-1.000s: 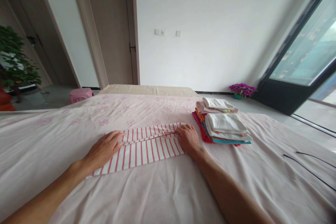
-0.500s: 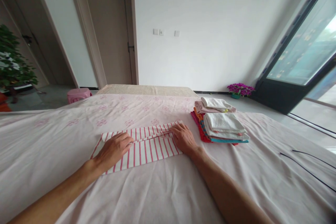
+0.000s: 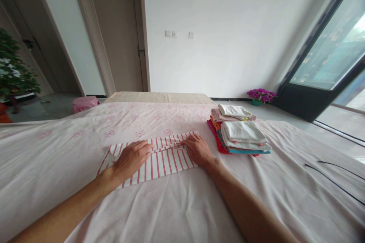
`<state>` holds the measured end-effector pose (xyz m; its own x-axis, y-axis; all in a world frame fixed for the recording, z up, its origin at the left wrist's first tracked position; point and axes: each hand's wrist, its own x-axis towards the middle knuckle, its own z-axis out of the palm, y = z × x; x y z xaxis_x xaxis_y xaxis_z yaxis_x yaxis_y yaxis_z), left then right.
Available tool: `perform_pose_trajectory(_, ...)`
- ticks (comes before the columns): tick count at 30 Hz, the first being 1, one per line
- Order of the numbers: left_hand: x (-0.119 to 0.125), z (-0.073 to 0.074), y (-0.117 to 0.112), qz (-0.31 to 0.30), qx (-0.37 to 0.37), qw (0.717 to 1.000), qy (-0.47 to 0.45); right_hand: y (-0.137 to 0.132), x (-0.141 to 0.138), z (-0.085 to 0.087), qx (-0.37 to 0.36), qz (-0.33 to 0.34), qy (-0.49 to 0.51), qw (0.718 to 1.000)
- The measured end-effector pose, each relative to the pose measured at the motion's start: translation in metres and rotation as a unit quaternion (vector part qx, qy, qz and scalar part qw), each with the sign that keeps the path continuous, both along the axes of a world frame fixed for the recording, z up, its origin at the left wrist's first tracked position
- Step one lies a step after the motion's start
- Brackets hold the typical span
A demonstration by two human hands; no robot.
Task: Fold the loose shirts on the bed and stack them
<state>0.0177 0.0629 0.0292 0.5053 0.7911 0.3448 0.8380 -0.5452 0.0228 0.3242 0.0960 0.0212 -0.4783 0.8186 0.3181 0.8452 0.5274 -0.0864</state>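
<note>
A red-and-white striped cloth point(image 3: 162, 157) lies folded into a long band on the pale pink bedsheet point(image 3: 171, 205). My left hand point(image 3: 131, 158) rests flat on the middle-left of the cloth, fingers stretched out. My right hand point(image 3: 198, 150) lies flat on the cloth's right end, fingers pointing left along the fold line. Just right of that hand sits a stack of folded cloths point(image 3: 242, 138), white on top with teal, orange and red layers below. A second small pile point(image 3: 234, 113) of white and pink cloths lies behind it.
A black cable point(image 3: 333, 182) crosses the sheet at the right. Beyond the bed are a pink stool point(image 3: 84, 103), a green plant point(image 3: 14, 72), a door, a pot of purple flowers point(image 3: 261, 96) and a large glass door at the right.
My left hand has slid rightward along the striped cloth, from its left end towards the middle. My right hand has stayed on the right end.
</note>
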Motion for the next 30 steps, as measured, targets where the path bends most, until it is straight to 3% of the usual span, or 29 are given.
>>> perform_pose_trajectory(7,0.032,0.000,0.009,0.034,-0.018,0.998,0.044,-0.001,0.003,0.001,0.006,-0.096,-0.001,0.995)
perform_pose_trajectory(15,0.024,0.000,0.005,0.024,0.065,0.997,-0.035,-0.001,0.003,0.000,0.024,-0.121,0.001,0.992)
perform_pose_trajectory(19,0.026,0.000,0.002,0.001,0.037,0.999,-0.005,0.001,0.004,-0.003,0.026,-0.134,0.003,0.991)
perform_pose_trajectory(25,0.035,0.005,-0.001,0.025,0.002,1.000,-0.011,0.002,0.004,-0.003,0.019,-0.147,-0.009,0.989)
perform_pose_trajectory(30,0.045,0.005,0.002,-0.023,-0.011,0.999,-0.029,0.002,0.002,-0.004,0.025,-0.159,0.003,0.987)
